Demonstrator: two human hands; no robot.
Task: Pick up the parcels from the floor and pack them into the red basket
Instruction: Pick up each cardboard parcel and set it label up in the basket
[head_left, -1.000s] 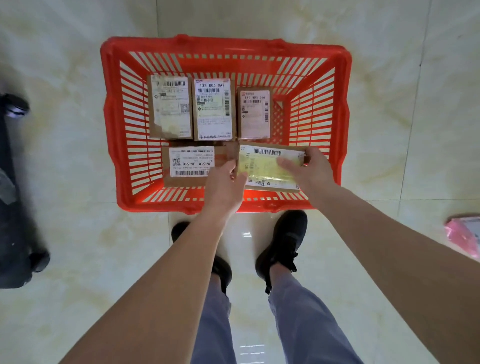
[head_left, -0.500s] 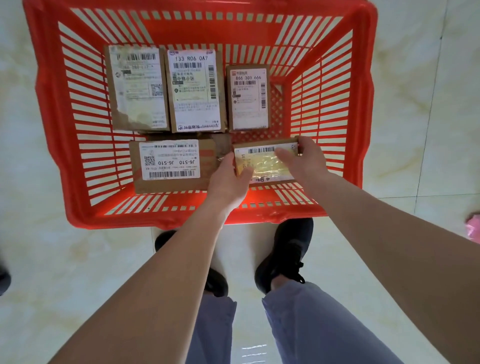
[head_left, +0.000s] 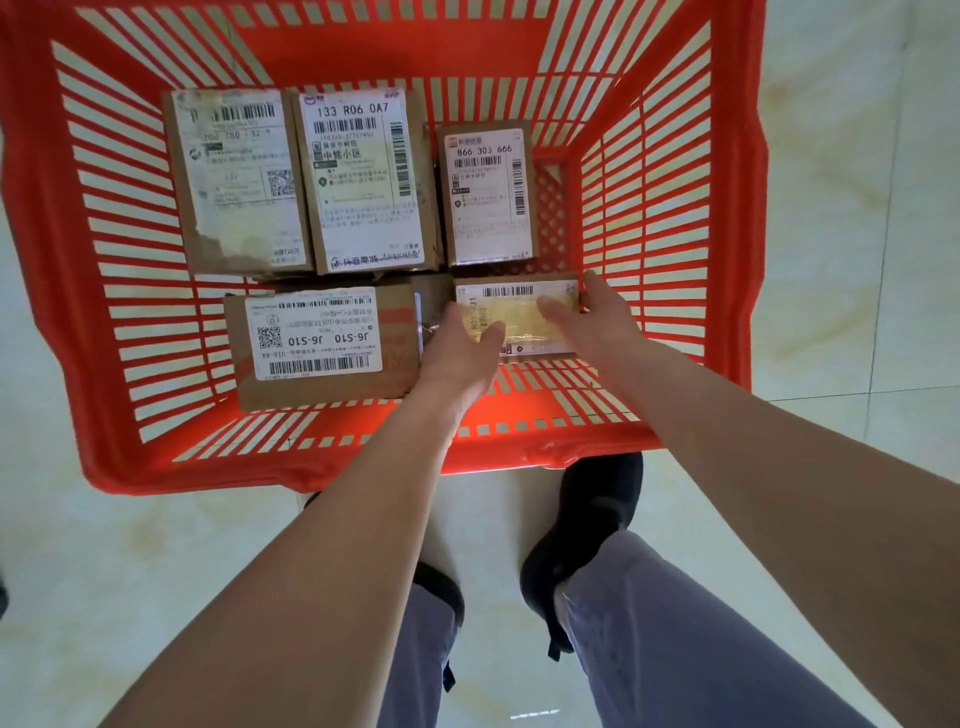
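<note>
A: Where is the parcel (head_left: 519, 317) lying?

B: In the basket (head_left: 322, 470), front row, right-hand slot. Its long axis is running left to right, parallel to the near wall. The J6-S10 box (head_left: 322, 343) is sitting just to its left, the 866 box (head_left: 488, 197) just behind it.

A: And the hands?

B: Both are reaching in from the near side, one at each end of that long axis. The left hand (head_left: 462, 345) is lying over the left end, fingers fairly straight, between the parcel and the J6-S10 box. The right hand (head_left: 597, 317) is curling round the right end, thumb at the far corner, so it is holding the parcel (the left looks more like steadying than gripping).

A: Which hand is nearer?

B: Neither by much; both are touching it. The right has the firmer hold, I am judging.

A: Seated on the basket floor?

B: Cannot tell. The hands are covering both ends, and the picture is a little blurred there.

A: What is the next move turning on?

B: Probably the gap on the left. The left hand is occupying it, so that hand would need to slide out toward the near wall before the parcel can close up against the J6-S10 box.
</note>
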